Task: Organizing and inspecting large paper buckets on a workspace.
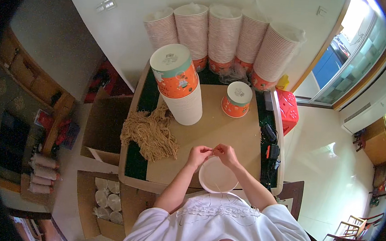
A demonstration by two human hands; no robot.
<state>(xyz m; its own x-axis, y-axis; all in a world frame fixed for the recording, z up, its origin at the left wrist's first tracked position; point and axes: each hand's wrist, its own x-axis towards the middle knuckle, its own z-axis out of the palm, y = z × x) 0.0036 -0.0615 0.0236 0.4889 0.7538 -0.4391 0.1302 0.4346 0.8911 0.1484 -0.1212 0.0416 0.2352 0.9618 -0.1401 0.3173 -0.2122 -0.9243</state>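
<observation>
Meeting above the far rim of a white bowl (218, 176), the left hand (199, 156) and the right hand (227, 155) have their fingers drawn narrow, tip to tip, and whatever sits in that pinch is too small to make out! The bowl is right up at the near edge of the tabletop (280, 171), squeezed between the two forearms, close to the white shirt (226, 219), so it's tight on the near side. Look beyond the hands, though: a bare stretch of cardboard sheet (221, 133) opens up, running all the way to an upturned orange tub (237, 101). Over on the left, traffic! A heap of tan twine (149, 133) spreads across the sheet's edge, just beside a tall tub stack (186, 104). On the right, black adapters (270, 134) and cables line the strip by the rim, with a red stool (287, 110) just outside. And the far edge? Walled off by wrapped cup stacks (223, 35), shoulder to shoulder, leaving the middle as the roomiest ground.
</observation>
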